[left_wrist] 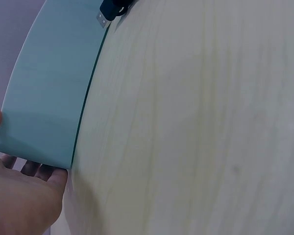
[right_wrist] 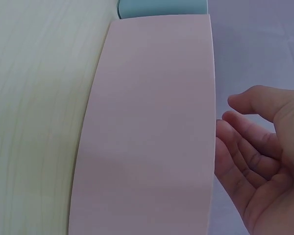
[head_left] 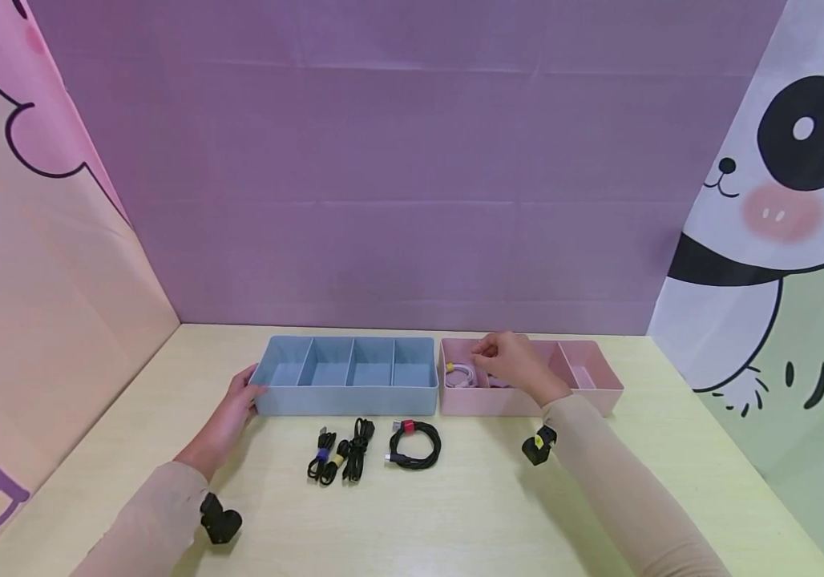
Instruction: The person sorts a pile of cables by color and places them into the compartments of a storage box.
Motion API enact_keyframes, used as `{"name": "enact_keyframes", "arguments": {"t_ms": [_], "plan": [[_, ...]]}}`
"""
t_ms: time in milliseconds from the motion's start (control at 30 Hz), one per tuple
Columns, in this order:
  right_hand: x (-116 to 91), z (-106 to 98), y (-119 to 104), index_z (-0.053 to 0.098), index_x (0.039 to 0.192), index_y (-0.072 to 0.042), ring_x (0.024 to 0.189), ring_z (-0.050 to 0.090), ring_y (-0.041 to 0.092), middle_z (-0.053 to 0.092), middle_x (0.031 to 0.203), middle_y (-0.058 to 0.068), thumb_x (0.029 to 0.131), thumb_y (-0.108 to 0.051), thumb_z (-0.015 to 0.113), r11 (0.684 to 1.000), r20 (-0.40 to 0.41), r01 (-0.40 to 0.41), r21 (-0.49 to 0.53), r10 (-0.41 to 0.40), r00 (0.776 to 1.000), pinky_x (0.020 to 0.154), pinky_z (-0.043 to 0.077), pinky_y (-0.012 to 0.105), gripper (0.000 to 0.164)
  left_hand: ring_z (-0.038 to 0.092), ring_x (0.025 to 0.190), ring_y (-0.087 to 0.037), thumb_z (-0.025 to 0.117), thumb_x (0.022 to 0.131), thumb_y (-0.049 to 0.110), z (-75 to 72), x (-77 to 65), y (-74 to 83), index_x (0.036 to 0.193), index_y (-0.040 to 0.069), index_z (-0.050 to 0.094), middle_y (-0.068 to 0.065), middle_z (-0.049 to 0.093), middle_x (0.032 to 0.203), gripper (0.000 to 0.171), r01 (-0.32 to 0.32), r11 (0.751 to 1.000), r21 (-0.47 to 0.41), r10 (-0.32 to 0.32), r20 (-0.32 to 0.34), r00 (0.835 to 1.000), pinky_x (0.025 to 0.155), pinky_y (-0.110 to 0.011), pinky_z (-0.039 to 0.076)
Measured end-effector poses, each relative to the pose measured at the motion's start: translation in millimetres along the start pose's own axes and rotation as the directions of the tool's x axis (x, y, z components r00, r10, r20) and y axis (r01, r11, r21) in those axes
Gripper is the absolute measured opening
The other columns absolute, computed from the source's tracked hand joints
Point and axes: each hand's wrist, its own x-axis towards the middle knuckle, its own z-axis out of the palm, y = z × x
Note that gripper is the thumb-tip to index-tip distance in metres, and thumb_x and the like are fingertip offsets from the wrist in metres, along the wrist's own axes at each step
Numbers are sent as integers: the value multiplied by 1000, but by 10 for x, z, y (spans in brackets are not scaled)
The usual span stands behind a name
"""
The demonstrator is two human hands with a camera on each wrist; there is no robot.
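The long blue box [head_left: 347,401] runs left to right — the left hand [head_left: 235,403] grips its left end. The pink box [head_left: 484,403], just right, lies the same way — the loosely bent, empty right hand [head_left: 516,362] is over it.

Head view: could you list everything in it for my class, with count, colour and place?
Blue tray: one, blue, back left of table
Pink tray: one, pink, right of blue tray
White cable: one, white with yellow tie, pink tray's leftmost compartment
Pale item: at least one, whitish, next compartment, mostly hidden
Bundled cables: three, black, before blue tray
Coiled cable: one, black with red tie, right of bundles
Table: one, pale wood, underneath
Backdrop: one, purple, behind
Panda picture: one, mainly black and white, right side
Wrist cameras: two, black, one per wrist
Sleeves: two, beige, on arms
Left grip: one, bare, blue tray's left end
Right grip: one, bare, over pink tray
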Motion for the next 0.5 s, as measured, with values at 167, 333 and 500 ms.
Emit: {"name": "enact_keyframes", "arguments": {"t_ms": [167, 333, 500], "plan": [[-17, 2, -15, 73, 107, -4, 81, 61, 20, 69, 93, 6, 94, -18, 67, 1000, 6, -13, 12, 13, 1000, 71, 56, 30, 19, 7, 147, -41, 29, 104, 13, 4, -4, -9, 157, 1, -11, -27, -6, 162, 68, -1, 1000, 2, 1, -3, 1000, 121, -53, 11], [-28, 23, -9, 74, 105, -5, 81, 61, 19, 69, 93, 5, 94, -17, 67, 1000, 12, -1, 12, 1, 1000, 69, 57, 28, 18, 7, 146, -41, 29, 104, 13, 5, -16, -7, 157, 1, -11, -27, -6, 162, 68, -7, 1000, 0, 7, -3, 1000, 120, -54, 11], [-57, 30, -15, 73, 105, -5, 81, 61, 19, 69, 93, 5, 94, -17, 67, 1000, 9, 2, 19, -2, 1000, 69, 56, 29, 17, 7, 146, -41, 29, 104, 14, 11, -25, 6, 157, 1, -12, -27, -6, 162, 68, -12, 1000, -2, 12, 0, 1000, 120, -54, 10]]}}
